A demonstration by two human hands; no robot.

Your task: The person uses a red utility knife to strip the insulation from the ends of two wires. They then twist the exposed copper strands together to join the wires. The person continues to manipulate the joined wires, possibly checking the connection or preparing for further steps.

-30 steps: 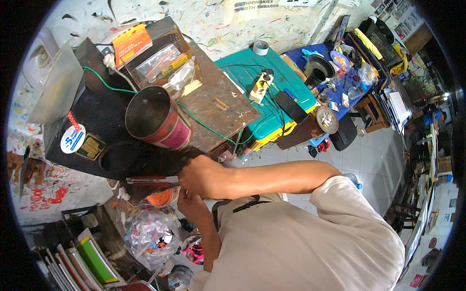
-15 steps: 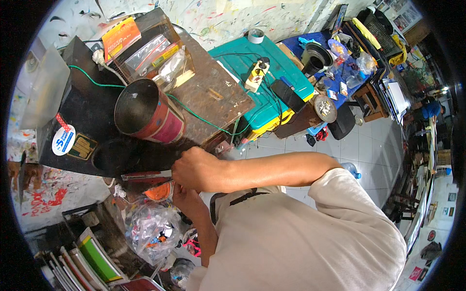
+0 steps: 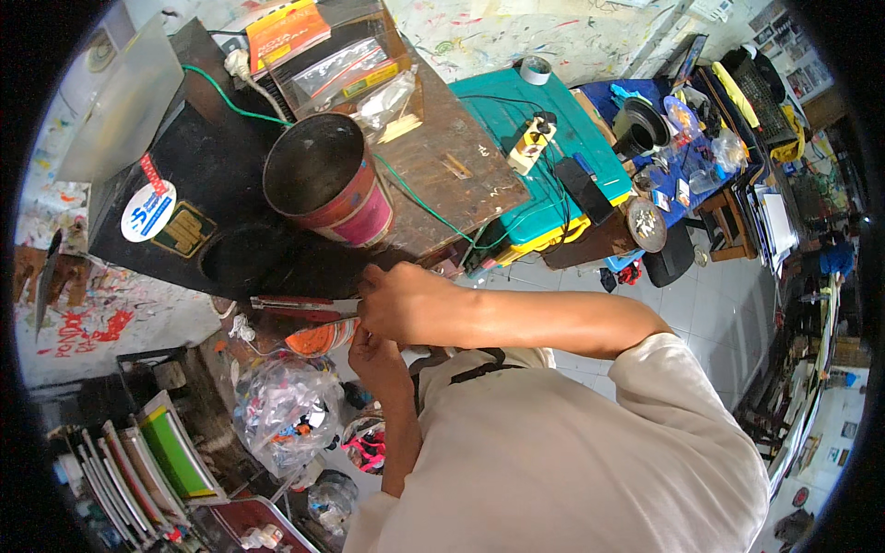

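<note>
My right hand (image 3: 406, 300) is closed, its knuckles up, just below the front edge of the black-topped table (image 3: 267, 267). Close beneath it, my left hand (image 3: 376, 356) has its fingers pinched together. Whatever the two hands grip is too small or too hidden to name. An orange, striped, rounded piece (image 3: 323, 338) reaches up to the fingers from the left; I cannot tell whether it is held. Above the hands, a worn red bucket (image 3: 346, 207) with a dark inside stands tilted in the view on the tabletop.
A clear plastic bag of scraps (image 3: 288, 415) lies below the hands. Beyond the bucket are a clear box (image 3: 346, 69) and a green cord (image 3: 419, 195). A teal-lidded box (image 3: 498, 106) carries a power strip (image 3: 532, 145). Framed panels (image 3: 175, 447) stand lower left.
The view has shifted, so the table and bucket sit farther right and higher. Both hands stay close together near the table edge, and more of the orange striped piece shows.
</note>
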